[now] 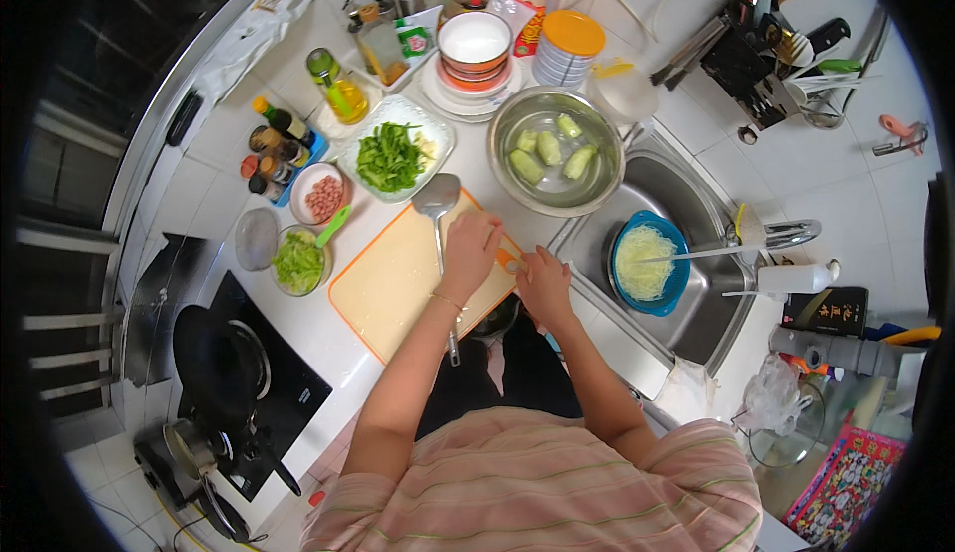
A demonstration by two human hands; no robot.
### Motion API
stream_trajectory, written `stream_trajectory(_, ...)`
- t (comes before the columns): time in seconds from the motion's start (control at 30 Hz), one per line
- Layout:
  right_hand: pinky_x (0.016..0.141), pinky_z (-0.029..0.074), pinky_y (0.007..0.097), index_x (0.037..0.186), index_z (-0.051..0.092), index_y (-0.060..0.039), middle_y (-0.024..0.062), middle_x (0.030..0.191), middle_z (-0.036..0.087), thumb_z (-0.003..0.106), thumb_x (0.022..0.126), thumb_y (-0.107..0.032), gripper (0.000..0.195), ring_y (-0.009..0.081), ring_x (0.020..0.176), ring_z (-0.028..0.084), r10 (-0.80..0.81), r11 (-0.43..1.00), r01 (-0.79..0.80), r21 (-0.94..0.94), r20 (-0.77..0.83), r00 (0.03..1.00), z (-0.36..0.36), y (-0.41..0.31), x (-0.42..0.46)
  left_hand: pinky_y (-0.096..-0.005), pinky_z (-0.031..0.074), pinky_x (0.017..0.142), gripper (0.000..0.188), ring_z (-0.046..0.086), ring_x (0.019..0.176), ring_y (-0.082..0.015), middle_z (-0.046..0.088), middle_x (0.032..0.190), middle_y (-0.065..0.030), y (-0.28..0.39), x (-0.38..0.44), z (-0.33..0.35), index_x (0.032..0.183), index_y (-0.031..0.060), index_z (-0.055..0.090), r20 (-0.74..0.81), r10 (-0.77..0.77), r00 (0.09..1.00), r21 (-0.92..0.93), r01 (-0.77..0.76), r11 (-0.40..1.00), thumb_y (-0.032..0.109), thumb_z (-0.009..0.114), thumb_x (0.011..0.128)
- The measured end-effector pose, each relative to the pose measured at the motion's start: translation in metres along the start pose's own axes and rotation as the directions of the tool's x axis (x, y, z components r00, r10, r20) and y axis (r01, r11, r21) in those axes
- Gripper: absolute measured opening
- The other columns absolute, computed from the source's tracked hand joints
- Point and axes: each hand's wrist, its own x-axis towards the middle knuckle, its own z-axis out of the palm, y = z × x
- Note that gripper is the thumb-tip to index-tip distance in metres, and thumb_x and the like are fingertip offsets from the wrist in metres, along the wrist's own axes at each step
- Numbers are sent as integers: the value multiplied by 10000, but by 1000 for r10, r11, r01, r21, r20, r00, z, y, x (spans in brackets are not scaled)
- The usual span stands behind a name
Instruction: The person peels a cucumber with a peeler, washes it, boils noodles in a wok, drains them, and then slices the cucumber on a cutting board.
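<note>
A cream cutting board with an orange rim lies on the counter before me. My left hand is over its right part, fingers bent toward the far-right edge; whether it grips anything is hidden. Beside the board's orange handle hole is my right hand, fingers curled, and its contact with the board is unclear. A metal spatula lies across the board, its handle passing beneath my left forearm. Beyond my hands, a steel basin holds water and several peeled green vegetable pieces.
In the sink at right, water runs from the faucet onto pale shreds in a blue colander. Cut greens, diced pink meat and a lettuce bowl stand left. A black wok sits on the cooktop.
</note>
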Motion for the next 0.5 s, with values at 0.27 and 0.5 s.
stream_trajectory(0.27, 969, 290, 621, 1058, 584, -82, 167, 1211, 540, 610, 807, -166, 266, 358, 1139, 496, -57, 991, 63, 117, -53, 997, -28, 49, 4, -431, 460, 768, 215, 549, 886, -349, 590, 900, -164, -7, 114, 53, 962, 11, 553, 24, 102, 994, 289, -105, 952, 122, 643, 801)
stream_trajectory(0.5, 993, 294, 596, 1052, 571, -76, 155, 1230, 524, 607, 805, -176, 269, 328, 1151, 487, 24, 992, -22, 126, -11, 1000, -48, 96, 17, -436, 498, 797, 434, 586, 932, -378, 575, 1004, -204, -36, 157, 108, 1089, 42, 456, 215, -339, 916, 470, 207, 858, 133, 697, 740)
